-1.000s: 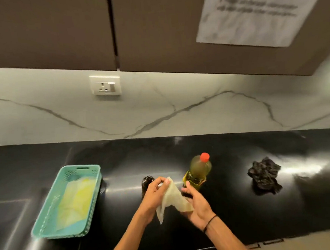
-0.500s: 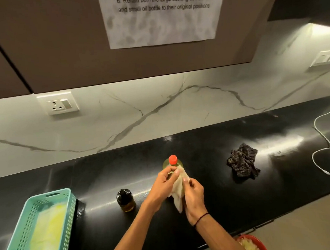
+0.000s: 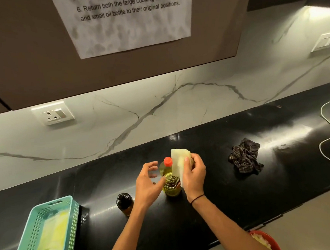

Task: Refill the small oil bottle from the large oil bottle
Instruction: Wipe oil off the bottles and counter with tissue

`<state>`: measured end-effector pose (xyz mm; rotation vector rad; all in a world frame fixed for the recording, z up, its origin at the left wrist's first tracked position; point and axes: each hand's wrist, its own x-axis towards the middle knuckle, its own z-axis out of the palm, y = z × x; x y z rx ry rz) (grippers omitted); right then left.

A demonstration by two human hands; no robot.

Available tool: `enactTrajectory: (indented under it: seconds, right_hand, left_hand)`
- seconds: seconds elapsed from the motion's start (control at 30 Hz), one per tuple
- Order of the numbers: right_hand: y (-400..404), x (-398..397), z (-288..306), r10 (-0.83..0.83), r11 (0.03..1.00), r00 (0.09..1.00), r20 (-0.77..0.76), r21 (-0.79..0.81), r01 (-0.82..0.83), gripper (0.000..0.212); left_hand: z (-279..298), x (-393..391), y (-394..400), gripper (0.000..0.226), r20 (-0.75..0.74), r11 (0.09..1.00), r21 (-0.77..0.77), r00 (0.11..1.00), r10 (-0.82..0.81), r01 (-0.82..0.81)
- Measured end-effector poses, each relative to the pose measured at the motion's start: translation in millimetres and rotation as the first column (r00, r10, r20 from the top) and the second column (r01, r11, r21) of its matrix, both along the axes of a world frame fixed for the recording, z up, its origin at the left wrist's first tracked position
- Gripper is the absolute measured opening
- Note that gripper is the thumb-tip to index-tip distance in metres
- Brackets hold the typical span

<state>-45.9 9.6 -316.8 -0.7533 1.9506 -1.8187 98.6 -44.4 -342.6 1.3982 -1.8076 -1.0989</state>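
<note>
Right hand (image 3: 192,171): closed on a folded tissue (image 3: 179,161), pinched between thumb and fingers, tissue edge against the upper side of the large bottle (image 3: 171,180). Left hand (image 3: 147,181): open, fingers curled, holding nothing, thumb tip at or just off the bottle shoulder; contact not certain.

Large bottle: upright on the black counter (image 3: 223,189), directly between the 2 hands, red cap (image 3: 168,161) on. Small bottle (image 3: 124,202): upright, dark cap on, just below and outside the left wrist, apart from the large bottle.

Handling, judged: large bottle thin plastic, part full, moderate weight, likely oily and slippery where wiped; yields if squeezed. Best hold: around the ribbed body below the shoulder, not at the cap. Small bottle: light, rigid, easy to tip; hold low on the body.

Surroundings: teal basket (image 3: 54,206) with yellowish lining, well outside the left forearm. Dark cloth (image 3: 244,156) well outside the right hand; white cable (image 3: 326,133) beyond it. Red bin (image 3: 269,238) under the right forearm, below counter level. Nothing between the 2 bottles except the left hand itself; both caps shut.
</note>
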Motion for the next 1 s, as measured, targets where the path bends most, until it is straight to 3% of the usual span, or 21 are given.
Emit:
enactTrajectory:
  seconds: [0.07, 0.13, 0.2, 0.27, 0.33, 0.6, 0.7, 0.8, 0.83, 0.87, 0.93, 0.97, 1.0]
  right_hand:
    - [-2.1, 1.0, 0.8, 0.125, 0.991, 0.960, -0.249, -0.010, -0.132, 0.019]
    - [-6.3, 0.7, 0.9, 0.287, 0.957, 0.812, -0.509, 0.109, -0.270, 0.024]
    - [-10.4, -2.5, 0.5, 0.426, 0.900, 0.544, -0.723, 0.277, -0.337, 0.027]
    - [-9.7, -7.9, -4.4, 0.492, 0.852, 0.290, -0.821, 0.385, -0.355, 0.039]
    - [-3.1, -16.8, -15.2, 0.511, 0.823, 0.190, -0.839, 0.413, -0.391, 0.052]
    - [9.2, -36.0, -18.5, 0.519, 0.826, 0.253, -0.817, 0.403, -0.394, 0.053]
    - [0.0, -29.2, -14.6, 0.546, 0.795, 0.190, -0.816, 0.433, -0.426, 0.053]
    - [10.8, -31.8, -22.9, 0.524, 0.764, 0.065, -0.849, 0.435, -0.476, 0.048]
    - [18.0, -34.6, -28.3, 0.521, 0.764, 0.091, -0.849, 0.417, -0.492, 0.047]
    - [25.2, -38.0, -34.1, 0.530, 0.777, 0.180, -0.829, 0.389, -0.495, 0.048]
    - [35.3, -44.4, -42.2, 0.546, 0.825, 0.483, -0.684, 0.341, -0.450, 0.046]
    - [37.2, -46.6, -45.4, 0.547, 0.836, 0.594, -0.590, 0.341, -0.430, 0.047]
    - [37.5, -46.4, -47.3, 0.557, 0.830, 0.639, -0.530, 0.348, -0.435, 0.048]
  left_hand:
    - [-11.4, -4.2, 1.9, 0.088, 0.079, 0.993, 0.069, 0.992, -0.100, 0.095]
    - [-17.5, -14.1, 5.1, 0.100, 0.050, 0.986, 0.090, 0.988, -0.145, 0.140]
    - [-18.5, -26.9, 7.1, 0.094, -0.047, 0.989, 0.112, 0.995, -0.088, 0.093]
    - [-18.6, -38.3, 6.9, 0.078, -0.063, 0.995, 0.104, 0.998, 0.009, -0.002]
    - [-20.5, -43.7, 5.7, 0.067, -0.017, 0.997, 0.037, 0.998, 0.062, -0.061]
    - [-26.1, -40.5, 4.1, 0.063, 0.076, 0.998, -0.023, 0.996, 0.053, -0.051]
    - [-23.6, -39.7, 2.1, 0.057, 0.074, 0.998, -0.018, 0.996, 0.053, -0.052]
    - [-24.0, -32.0, -0.5, 0.057, 0.074, 0.999, -0.019, 0.997, 0.036, -0.035]
    - [-24.4, -28.8, -1.0, 0.060, 0.081, 0.999, -0.016, 0.996, 0.029, -0.028]
    - [-24.1, -26.0, -0.9, 0.064, 0.084, 1.000, -0.012, 0.996, 0.026, -0.025]
    - [-22.5, -23.0, -0.2, 0.071, 0.070, 1.000, 0.005, 0.997, 0.028, -0.029]
    - [-21.9, -23.5, -0.1, 0.072, 0.064, 1.000, 0.015, 0.998, 0.019, -0.020]
    - [-21.4, -24.2, 0.0, 0.072, 0.063, 1.000, 0.020, 0.998, 0.002, -0.003]
